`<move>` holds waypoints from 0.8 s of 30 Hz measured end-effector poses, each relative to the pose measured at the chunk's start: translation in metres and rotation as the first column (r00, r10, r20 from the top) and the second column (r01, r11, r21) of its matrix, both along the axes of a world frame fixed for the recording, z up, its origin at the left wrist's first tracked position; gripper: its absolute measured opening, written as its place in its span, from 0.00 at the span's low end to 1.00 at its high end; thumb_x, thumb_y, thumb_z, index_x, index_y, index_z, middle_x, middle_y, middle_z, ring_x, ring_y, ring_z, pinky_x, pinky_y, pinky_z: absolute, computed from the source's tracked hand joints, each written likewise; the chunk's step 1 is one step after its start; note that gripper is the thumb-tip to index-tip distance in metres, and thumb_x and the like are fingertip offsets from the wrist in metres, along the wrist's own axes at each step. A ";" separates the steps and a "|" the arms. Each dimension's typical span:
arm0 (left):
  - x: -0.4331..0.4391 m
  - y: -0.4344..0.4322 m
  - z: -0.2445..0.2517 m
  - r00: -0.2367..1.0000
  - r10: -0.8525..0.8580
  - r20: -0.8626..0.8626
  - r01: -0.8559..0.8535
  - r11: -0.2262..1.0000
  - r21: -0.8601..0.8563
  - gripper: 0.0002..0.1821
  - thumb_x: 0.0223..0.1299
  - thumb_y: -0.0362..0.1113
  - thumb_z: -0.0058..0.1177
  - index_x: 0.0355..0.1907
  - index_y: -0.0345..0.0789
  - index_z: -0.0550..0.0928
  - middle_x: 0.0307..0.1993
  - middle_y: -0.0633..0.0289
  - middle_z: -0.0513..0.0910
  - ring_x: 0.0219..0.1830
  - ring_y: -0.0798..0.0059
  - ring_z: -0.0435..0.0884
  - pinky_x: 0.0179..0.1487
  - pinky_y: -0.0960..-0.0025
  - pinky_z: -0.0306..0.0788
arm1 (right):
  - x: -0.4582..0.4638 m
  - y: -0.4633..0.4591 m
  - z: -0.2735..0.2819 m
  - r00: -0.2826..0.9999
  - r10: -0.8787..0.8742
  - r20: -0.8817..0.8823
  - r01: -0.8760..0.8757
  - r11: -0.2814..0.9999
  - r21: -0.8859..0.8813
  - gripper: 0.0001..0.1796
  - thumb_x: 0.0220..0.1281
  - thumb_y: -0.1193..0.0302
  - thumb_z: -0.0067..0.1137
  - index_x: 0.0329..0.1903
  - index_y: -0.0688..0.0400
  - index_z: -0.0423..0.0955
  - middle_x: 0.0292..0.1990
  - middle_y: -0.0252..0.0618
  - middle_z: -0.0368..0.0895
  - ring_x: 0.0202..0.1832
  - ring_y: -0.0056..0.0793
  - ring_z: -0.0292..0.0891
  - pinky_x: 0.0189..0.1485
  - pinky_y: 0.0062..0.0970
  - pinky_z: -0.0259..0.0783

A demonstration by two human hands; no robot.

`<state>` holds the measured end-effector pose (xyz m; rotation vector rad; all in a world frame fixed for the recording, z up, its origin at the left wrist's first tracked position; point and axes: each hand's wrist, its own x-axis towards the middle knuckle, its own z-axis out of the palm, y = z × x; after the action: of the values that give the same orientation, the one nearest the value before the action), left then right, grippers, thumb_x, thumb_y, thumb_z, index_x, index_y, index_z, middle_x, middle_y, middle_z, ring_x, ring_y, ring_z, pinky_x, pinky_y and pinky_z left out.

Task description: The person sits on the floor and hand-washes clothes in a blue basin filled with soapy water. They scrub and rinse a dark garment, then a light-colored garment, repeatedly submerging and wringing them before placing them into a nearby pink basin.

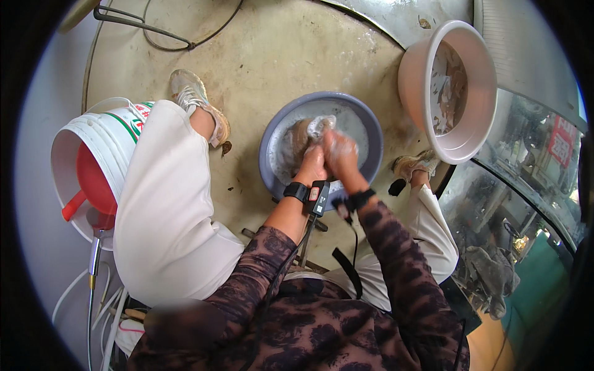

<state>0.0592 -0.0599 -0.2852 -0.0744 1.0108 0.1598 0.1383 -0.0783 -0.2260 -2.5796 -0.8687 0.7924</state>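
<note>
Before me a blue-grey plastic basin (265, 157) holds sudsy water. My left hand (313, 162) and my right hand (341, 150) press together over it, both closed on a wet, brownish cloth (299, 133) with thick white foam (320, 124) on its upper end. The right hand is blurred and flecked with suds. Part of the cloth lies in the water on the left side of the hands, and their grip hides the rest. Each wrist wears a black strap; a small black device (318, 198) sits on the left one.
A large pale pink basin (438, 92) with murky water stands at the upper right, beside glass panels. On the left, a white bucket (100, 143) contains a red dipper (95, 178); a shower hose (93, 264) hangs there. A black bent metal frame (139, 21) lies at the upper left.
</note>
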 end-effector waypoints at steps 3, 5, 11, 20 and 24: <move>0.014 -0.003 0.000 0.991 0.113 0.068 -0.105 0.988 -0.111 0.17 0.75 0.39 0.39 0.58 0.35 0.76 0.55 0.57 0.78 0.57 0.67 0.77 0.65 0.62 0.70 | 0.031 0.012 -0.019 0.997 -0.024 0.070 0.021 0.999 0.042 0.27 0.74 0.55 0.39 0.27 0.60 0.77 0.27 0.55 0.80 0.33 0.59 0.76 0.37 0.49 0.71; 0.018 0.004 -0.001 0.978 0.190 0.090 -0.189 0.982 -0.025 0.15 0.75 0.39 0.42 0.55 0.36 0.78 0.54 0.58 0.80 0.56 0.67 0.78 0.64 0.62 0.71 | 0.030 0.001 -0.027 0.999 -0.022 0.025 0.019 0.990 0.143 0.25 0.74 0.56 0.41 0.29 0.60 0.77 0.26 0.55 0.79 0.32 0.59 0.75 0.37 0.50 0.71; 0.012 0.027 0.022 0.980 0.187 0.064 -0.186 0.982 -0.016 0.10 0.65 0.41 0.50 0.40 0.38 0.79 0.41 0.60 0.83 0.46 0.67 0.83 0.49 0.64 0.74 | 0.008 -0.086 -0.004 0.976 0.211 -0.058 -0.197 0.964 0.179 0.10 0.63 0.70 0.52 0.42 0.62 0.76 0.34 0.50 0.79 0.35 0.51 0.77 0.40 0.38 0.74; 0.003 0.031 0.025 0.915 0.016 0.403 0.036 0.992 -0.121 0.20 0.59 0.36 0.43 0.53 0.31 0.76 0.52 0.55 0.80 0.55 0.60 0.78 0.62 0.60 0.70 | 0.033 -0.053 0.004 0.584 -0.128 -0.802 0.188 0.982 -0.019 0.47 0.52 0.57 0.74 0.70 0.61 0.58 0.60 0.44 0.72 0.62 0.28 0.66 0.65 0.28 0.62; 0.000 0.047 0.025 0.740 -0.672 -0.025 0.599 0.642 0.480 0.17 0.63 0.27 0.40 0.52 0.33 0.78 0.41 0.61 0.82 0.41 0.70 0.79 0.48 0.67 0.74 | 0.072 -0.072 0.007 0.693 -0.228 -0.683 -0.074 0.921 -0.382 0.11 0.52 0.74 0.67 0.39 0.61 0.80 0.23 0.38 0.82 0.21 0.27 0.78 0.23 0.28 0.73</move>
<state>0.0596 -0.0130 -0.2600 0.7076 0.7622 -0.2658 0.2100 -0.1505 -0.2189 -2.2088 -0.3586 1.9314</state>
